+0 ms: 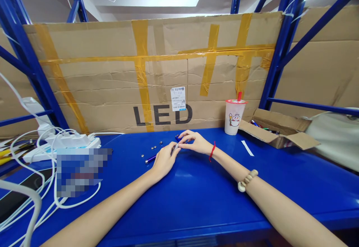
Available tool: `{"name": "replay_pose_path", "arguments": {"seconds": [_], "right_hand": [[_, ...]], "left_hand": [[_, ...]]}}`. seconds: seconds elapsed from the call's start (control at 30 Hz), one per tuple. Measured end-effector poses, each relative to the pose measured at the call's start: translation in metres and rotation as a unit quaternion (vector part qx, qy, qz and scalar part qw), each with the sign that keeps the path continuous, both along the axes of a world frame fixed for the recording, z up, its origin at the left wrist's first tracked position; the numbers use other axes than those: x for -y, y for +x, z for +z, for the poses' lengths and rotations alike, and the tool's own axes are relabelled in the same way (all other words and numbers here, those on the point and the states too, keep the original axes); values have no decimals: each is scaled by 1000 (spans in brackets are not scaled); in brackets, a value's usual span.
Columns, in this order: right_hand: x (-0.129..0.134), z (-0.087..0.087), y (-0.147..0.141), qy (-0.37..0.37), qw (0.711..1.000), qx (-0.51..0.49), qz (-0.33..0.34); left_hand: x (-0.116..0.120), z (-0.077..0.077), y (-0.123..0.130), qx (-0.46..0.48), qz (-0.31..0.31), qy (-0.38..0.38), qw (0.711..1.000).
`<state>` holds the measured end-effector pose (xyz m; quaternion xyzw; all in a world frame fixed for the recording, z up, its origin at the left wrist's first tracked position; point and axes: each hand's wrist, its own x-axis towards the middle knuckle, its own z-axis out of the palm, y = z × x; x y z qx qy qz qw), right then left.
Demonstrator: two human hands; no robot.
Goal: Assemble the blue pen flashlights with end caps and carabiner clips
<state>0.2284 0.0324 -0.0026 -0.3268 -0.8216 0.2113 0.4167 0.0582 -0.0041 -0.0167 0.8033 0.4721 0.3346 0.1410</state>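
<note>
My left hand (165, 161) is closed, its fingertips pinching a small silvery piece (176, 147) that is too small to make out. Touching the same spot from the right, my right hand (196, 142) has its thumb and index finger pressed together. Just behind the right fingers a small dark blue part (177, 138) shows on the table. A purple-blue metal tube (150, 159) lies beside my left hand, partly hidden by it. Several small round silver pieces, one of them a button-like disc (142, 156), are scattered on the blue table (179, 209) left of my hands.
A paper cup with a red straw (234, 118) stands at the back right. Near it are a white strip (247, 148) and an open cardboard box (276, 131) holding pens or similar items. White cables and power strips (68, 141) crowd the left. A cardboard wall (112, 90) closes the back.
</note>
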Motion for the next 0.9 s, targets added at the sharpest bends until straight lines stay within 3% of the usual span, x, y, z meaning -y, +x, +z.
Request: {"name": "replay_pose_path", "arguments": {"seconds": [0.13,0.27,0.37,0.53,0.63,0.9], "right_hand": [[-3,1,1,-40,998,-40,-41],[-16,-4,14,-31,978,-101,-177],[-25,-11,26,-2,965,-45,-257],[-24,-15,35,14,926,172,-337],[-22,-14,36,12,910,219,-353],[-18,-12,31,6,913,266,-308]], "left_hand": [[0,-1,0,19,5,4,1000],[0,-1,-1,37,21,-2,999],[2,1,0,27,26,-9,999],[5,2,1,6,27,-17,999],[4,1,1,-1,25,-7,1000],[2,-2,2,-21,16,10,1000]]}}
